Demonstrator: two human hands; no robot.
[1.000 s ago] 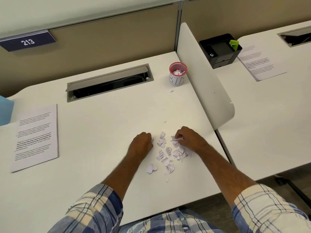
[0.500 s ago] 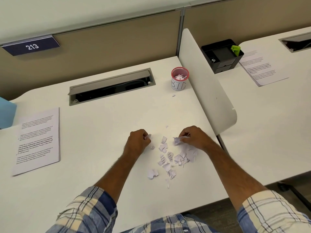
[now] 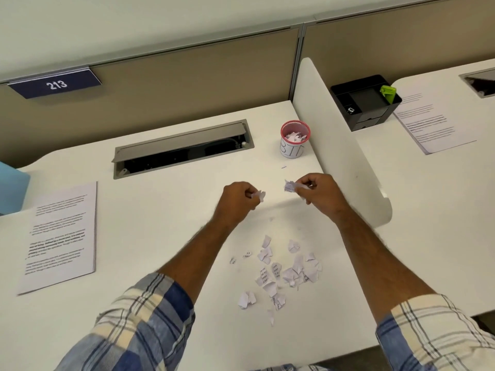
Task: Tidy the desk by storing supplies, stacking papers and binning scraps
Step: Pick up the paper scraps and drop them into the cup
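Several torn paper scraps (image 3: 278, 271) lie scattered on the white desk (image 3: 166, 199) near its front edge. My left hand (image 3: 237, 202) is raised above the desk, closed around a few scraps that stick out at the thumb side. My right hand (image 3: 318, 192) is also lifted and pinches a small bunch of scraps. Both hands hover between the scrap pile and a small pink-rimmed cup marked BIN (image 3: 294, 139), which stands at the back right with scraps inside it.
A printed paper stack (image 3: 60, 236) lies at the desk's left. A grey cable tray (image 3: 182, 147) opens at the back. A white divider (image 3: 340, 145) bounds the right side; beyond it are a black organiser (image 3: 365, 103) and another printed sheet (image 3: 431, 124). A blue object (image 3: 12, 188) sits at far left.
Both hands have risen off the scrap pile and moved away from me toward the bin cup, each carrying scraps. The camera has tilted, shifting the pile lower in view.
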